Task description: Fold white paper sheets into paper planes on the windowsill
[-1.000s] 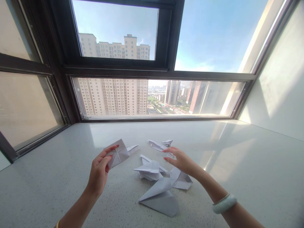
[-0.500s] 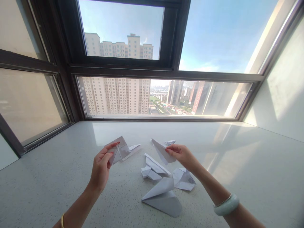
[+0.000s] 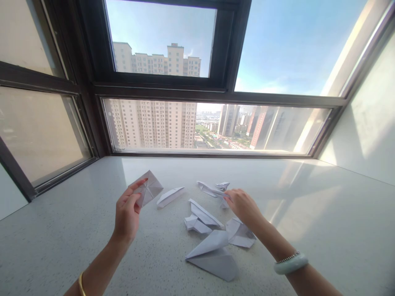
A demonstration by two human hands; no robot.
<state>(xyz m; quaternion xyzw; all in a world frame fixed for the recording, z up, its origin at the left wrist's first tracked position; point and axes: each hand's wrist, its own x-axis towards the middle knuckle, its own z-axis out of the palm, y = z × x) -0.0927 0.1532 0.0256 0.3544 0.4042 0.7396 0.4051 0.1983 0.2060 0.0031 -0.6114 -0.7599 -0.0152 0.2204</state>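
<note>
My left hand (image 3: 128, 211) pinches a folded paper square (image 3: 150, 188) with creases meeting at its middle, held up above the sill. In my right hand (image 3: 243, 205) is a long folded paper piece (image 3: 211, 189), gripped at its near end and seen nearly edge-on. Just behind it lies a small folded paper (image 3: 222, 186). Between the hands rests a narrow, boat-like folded paper (image 3: 170, 196). A paper plane (image 3: 212, 257) lies nearest to me. Past it are a long folded strip (image 3: 203, 213), a small knotted-looking fold (image 3: 197, 225) and a crumpled-looking fold (image 3: 240, 234), partly behind my right wrist.
The papers lie on a pale speckled windowsill (image 3: 77, 230). Dark window frames (image 3: 210, 155) border its far edge and left side, and a white wall (image 3: 367, 135) stands at the right. Tall buildings show through the glass.
My left hand has moved a little left with the paper square, uncovering more of the boat-like paper. My right hand has turned its folded paper, which now looks thinner, and shifted slightly right.
</note>
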